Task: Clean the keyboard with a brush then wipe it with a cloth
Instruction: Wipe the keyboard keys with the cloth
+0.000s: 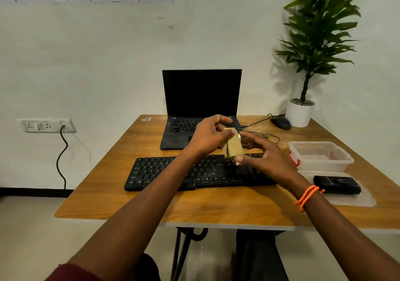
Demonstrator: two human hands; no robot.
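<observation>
A folded tan cloth (232,148), soft and matte with a small white tag at its upper edge, was held in the air above the right half of the keyboard (194,172). The keyboard was a flat black slab with low square keys and white legends, laid across the middle of a bench (108,194) of glossy, orange-brown wood grain with a pale edge.

The left hand (208,139) was raised with its wrist bent, the thumb pressed against the upper part of the cloth and the fingers curled behind it. The right hand (264,158) was turned palm inward, its thumb placed under the lower edge of the cloth and its fingers loosely curved toward the far side; whether those fingers touched the cloth could not be told. A beaded orange bracelet (308,196) was worn on the right wrist.

Behind the hands an open black laptop (201,92) with a dark screen was seen, its keys partly hidden by the left hand. A black mouse (280,123) and a white potted plant (299,113) were stood at the far right corner. A clear plastic box (320,159) was set near the right edge, and just in front of it a small black device (336,184) was rested on a clear lid (357,200). The brush could not be made out.
</observation>
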